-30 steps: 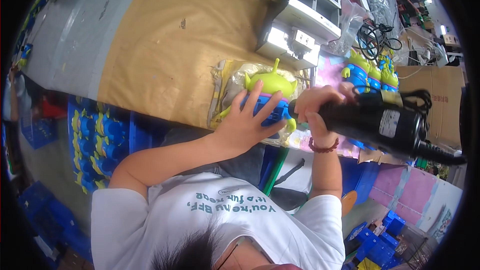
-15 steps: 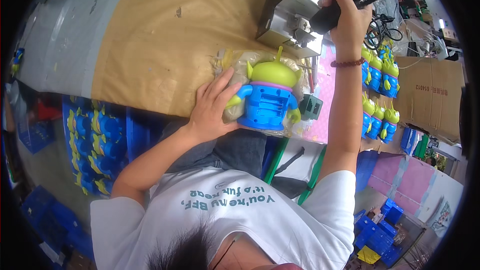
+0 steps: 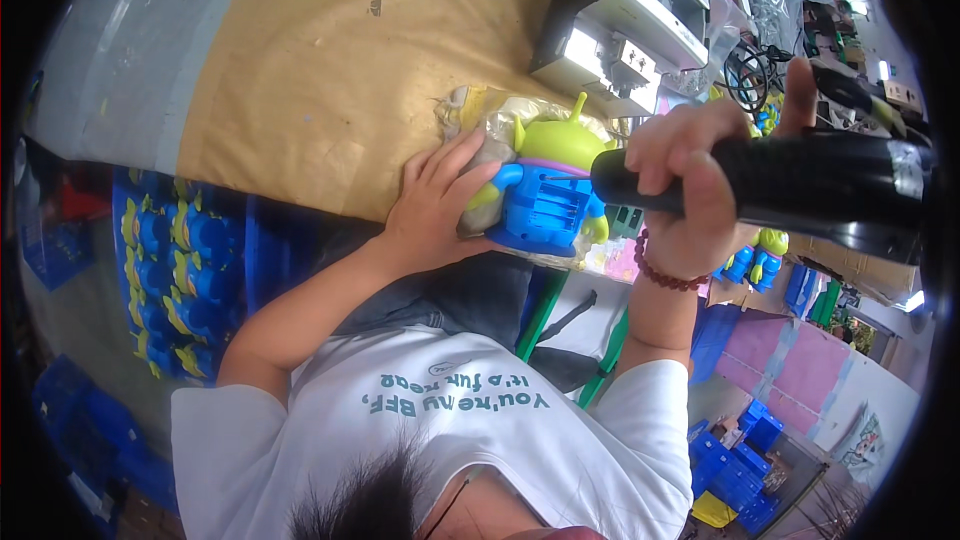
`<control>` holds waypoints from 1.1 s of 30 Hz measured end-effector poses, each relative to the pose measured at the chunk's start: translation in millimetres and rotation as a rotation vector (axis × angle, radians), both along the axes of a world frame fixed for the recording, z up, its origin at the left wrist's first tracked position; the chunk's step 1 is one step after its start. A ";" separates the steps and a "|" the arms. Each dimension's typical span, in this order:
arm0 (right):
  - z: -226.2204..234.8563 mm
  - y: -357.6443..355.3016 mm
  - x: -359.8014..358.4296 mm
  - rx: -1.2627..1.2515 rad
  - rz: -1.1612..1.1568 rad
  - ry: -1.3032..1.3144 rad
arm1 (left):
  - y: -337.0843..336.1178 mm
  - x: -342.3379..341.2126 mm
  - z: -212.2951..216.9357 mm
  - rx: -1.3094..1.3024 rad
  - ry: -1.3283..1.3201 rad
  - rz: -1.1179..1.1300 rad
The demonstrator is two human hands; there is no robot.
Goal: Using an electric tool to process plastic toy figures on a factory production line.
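Observation:
A green-headed toy figure [image 3: 520, 215] with a blue body lies back up on a wrapped pad [image 3: 480, 105], its slotted compartment showing. My left hand [image 3: 435, 200] grips its left side, the spread fingers over the arm and the thumb along the base. Closed around a black electric screwdriver [image 3: 800, 185] is my right hand [image 3: 690, 180]. The tool lies almost level, and its thin bit reaches the upper part of the toy's back. Whether the bit sits in a screw is too small to tell. The tool's nose hides part of the toy's right side.
A brown-covered table [image 3: 330, 70] spreads to the left. Behind the toy stands a grey metal device [image 3: 640, 10] with cables. Several like figures fill a blue crate [image 3: 265, 250] at the left; others stand at the right near a cardboard box [image 3: 850, 275]. A dark green block is partly hidden.
My right hand has brought the electric screwdriver down from above the metal device to the toy's back. My left hand stays on the toy. The view has shifted slightly.

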State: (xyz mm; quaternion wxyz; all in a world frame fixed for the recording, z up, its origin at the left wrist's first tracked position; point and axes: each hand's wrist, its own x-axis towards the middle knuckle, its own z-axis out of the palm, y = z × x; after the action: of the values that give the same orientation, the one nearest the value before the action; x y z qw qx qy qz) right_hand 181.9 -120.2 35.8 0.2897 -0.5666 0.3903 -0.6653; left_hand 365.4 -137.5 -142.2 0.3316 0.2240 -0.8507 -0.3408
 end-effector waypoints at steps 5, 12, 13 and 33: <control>-34.6 3.2 6.1 -0.004 -0.060 0.033 | -1.3 0.2 -0.3 0.003 0.018 -0.008; -51.3 5.5 2.7 0.027 0.121 0.014 | -1.0 0.3 -1.0 0.004 0.007 0.002; -52.9 5.4 0.5 0.032 0.130 0.025 | -0.3 0.2 -1.2 0.002 0.009 0.006; 9.9 -11.1 -48.8 -0.122 -0.178 -0.035 | 3.2 -4.7 -2.1 -0.039 -0.019 0.021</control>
State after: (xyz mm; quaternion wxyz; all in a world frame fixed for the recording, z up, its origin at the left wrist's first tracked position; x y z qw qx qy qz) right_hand 133.2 -131.4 45.7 0.2013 -0.5348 0.3926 -0.7207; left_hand 360.7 -134.2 -144.3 0.3312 0.2294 -0.8581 -0.3183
